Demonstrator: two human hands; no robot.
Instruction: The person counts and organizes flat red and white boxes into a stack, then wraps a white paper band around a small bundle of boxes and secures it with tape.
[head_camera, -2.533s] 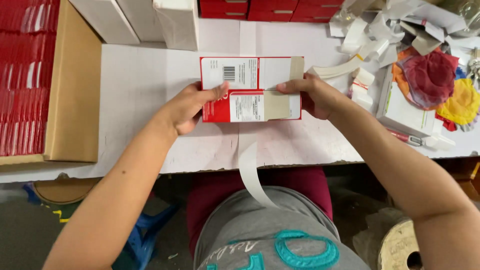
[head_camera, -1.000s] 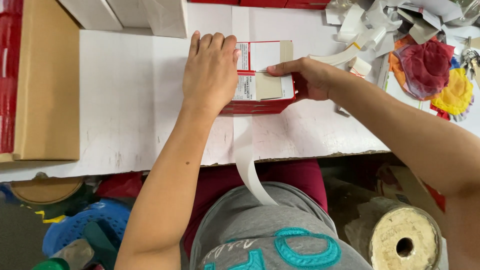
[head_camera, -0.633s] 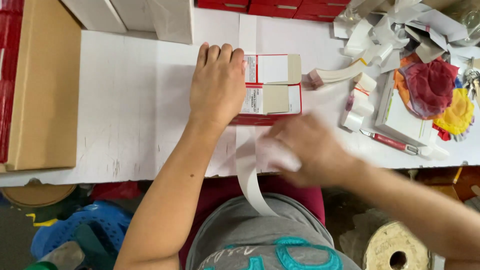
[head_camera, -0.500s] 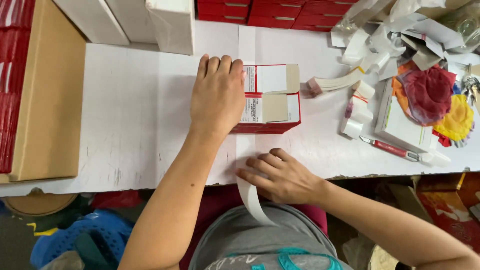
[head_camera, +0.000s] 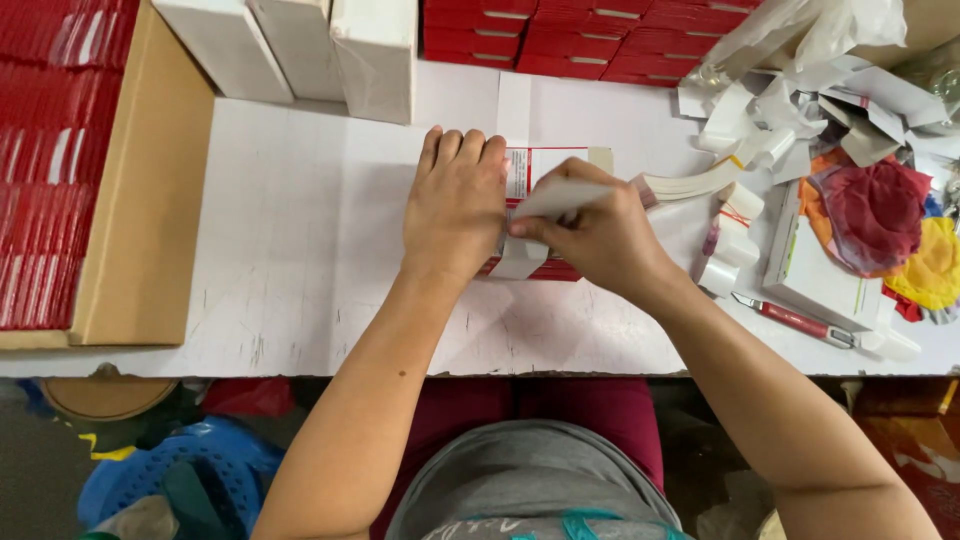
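Left hand: the left hand (head_camera: 455, 205) lies flat, palm down, fingers close together, on top of the red and white box (head_camera: 556, 160). It presses on the box and does not wrap around it.
Right hand: the right hand (head_camera: 600, 235) is pinched shut on a white strip (head_camera: 560, 197), thumb and fingers tight on the strip.
Box: the red and white box sits on the white table (head_camera: 300, 230), near the middle, right in front of the person. Most of it is hidden under the two hands. Only its far edge and a bit of its near red edge show.
Strip: one end of the white strip hangs over the near side of the box, between the two hands.
Left side: a flat brown cardboard tray (head_camera: 150, 220) lies along the left edge of the table, with red packs (head_camera: 45, 170) stacked beside it. There is bare table between the tray and the left hand.
Far side: white boxes (head_camera: 300, 50) and a row of red boxes (head_camera: 590, 40) stand along the far edge, with a small gap of table before the hands.
Right side: paper scraps (head_camera: 790, 100), small tape rolls (head_camera: 735, 205), a white carton (head_camera: 815, 275), a red-handled knife (head_camera: 800, 322) and coloured cloths (head_camera: 880, 215) crowd this side, close to the right wrist.
Near edge: the table in front of the box is bare up to its front edge.
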